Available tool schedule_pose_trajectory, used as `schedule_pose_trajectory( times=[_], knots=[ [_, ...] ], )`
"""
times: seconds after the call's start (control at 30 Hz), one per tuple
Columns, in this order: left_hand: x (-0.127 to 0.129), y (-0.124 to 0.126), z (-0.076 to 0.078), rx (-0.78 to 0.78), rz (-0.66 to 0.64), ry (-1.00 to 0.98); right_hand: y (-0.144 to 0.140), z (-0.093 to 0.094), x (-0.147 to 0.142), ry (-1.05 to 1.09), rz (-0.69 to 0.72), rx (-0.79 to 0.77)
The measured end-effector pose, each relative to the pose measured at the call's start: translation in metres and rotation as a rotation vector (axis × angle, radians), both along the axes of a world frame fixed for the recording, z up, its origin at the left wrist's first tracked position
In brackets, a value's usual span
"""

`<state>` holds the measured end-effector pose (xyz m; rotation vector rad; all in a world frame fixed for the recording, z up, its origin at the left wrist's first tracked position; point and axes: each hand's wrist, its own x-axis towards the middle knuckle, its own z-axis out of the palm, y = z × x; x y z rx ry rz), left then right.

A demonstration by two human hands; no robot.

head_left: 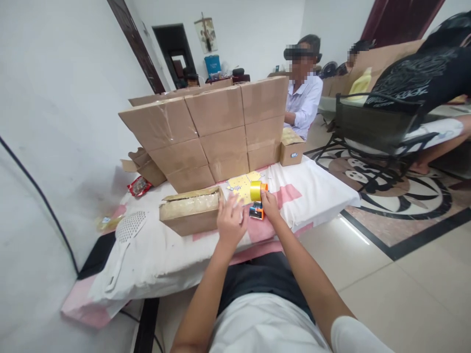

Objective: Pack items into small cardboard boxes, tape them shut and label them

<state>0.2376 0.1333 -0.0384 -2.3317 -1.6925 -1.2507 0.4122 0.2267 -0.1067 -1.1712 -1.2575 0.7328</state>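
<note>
hands at the tape roll, box open beside them

the bench (316,196), draped in a white and pink cloth, runs from the left wall out to a free right edge, with bare tiled floor beyond it. a wall of stacked cardboard boxes (217,132) closes off the far side, so the clear cloth is only the near strip and the right corner. behind the stack, another person in a white shirt (303,103) sits well apart.

in front of the stack lies an open box (191,212), its top unsealed and its near edge close to the bench edge. the left hand (231,223) rests against the box's right end, fingers spread and loose, gripping nothing that shows. just beside it, the right hand (270,205) is curled around a tape dispenser, touching the yellow tape roll (255,190) from the right; how tight the hold is cannot be told. a white slotted ladle (127,233) lies at the left, near the wall.
</note>
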Motion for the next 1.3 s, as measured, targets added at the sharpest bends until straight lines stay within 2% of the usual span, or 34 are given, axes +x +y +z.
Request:
schedule_pose_trajectory(
  times=[0.07, 0.2, 0.27, 0.33, 0.47, 0.57, 0.7, 0.77, 0.83, 0.9, 0.97, 1.13, 1.3],
  knots=[
    [0.023, 0.011, -0.021, -0.095, -0.118, -0.163, -0.001, 0.001, 0.0, 0.003, 0.017, 0.001],
    [0.047, 0.049, -0.058, -0.46, -0.109, -0.65, -0.003, 0.002, 0.0, 0.024, 0.036, 0.01],
    [0.047, 0.066, -0.068, -0.573, -0.128, -0.759, -0.004, 0.001, 0.0, 0.045, 0.038, 0.013],
    [0.043, 0.077, -0.074, -0.598, -0.147, -0.767, -0.004, -0.001, -0.001, 0.044, 0.043, 0.009],
    [0.037, 0.079, -0.076, -0.628, -0.186, -0.743, -0.002, -0.004, -0.001, 0.015, 0.043, 0.015],
    [0.039, 0.073, -0.073, -0.605, -0.164, -0.719, -0.002, -0.004, -0.001, 0.004, 0.043, 0.019],
    [0.04, 0.065, -0.061, -0.425, -0.013, -0.694, -0.003, -0.001, 0.0, 0.059, 0.046, 0.022],
    [0.04, 0.065, -0.053, -0.314, 0.007, -0.662, -0.004, 0.0, 0.0, 0.129, 0.053, 0.019],
    [0.04, 0.069, -0.045, -0.298, -0.091, -0.618, -0.005, -0.001, 0.0, 0.183, 0.118, -0.008],
    [0.039, 0.076, -0.039, -0.362, -0.225, -0.573, -0.005, -0.002, -0.001, 0.214, 0.22, -0.051],
    [0.037, 0.083, -0.039, -0.422, -0.295, -0.531, -0.006, -0.004, -0.003, 0.237, 0.298, -0.088],
    [0.029, 0.084, -0.052, -0.499, -0.404, -0.501, -0.008, -0.004, -0.004, 0.306, 0.362, -0.141],
    [0.028, 0.078, -0.057, -0.488, -0.405, -0.452, -0.006, -0.003, -0.002, 0.371, 0.419, -0.176]
  ],
)
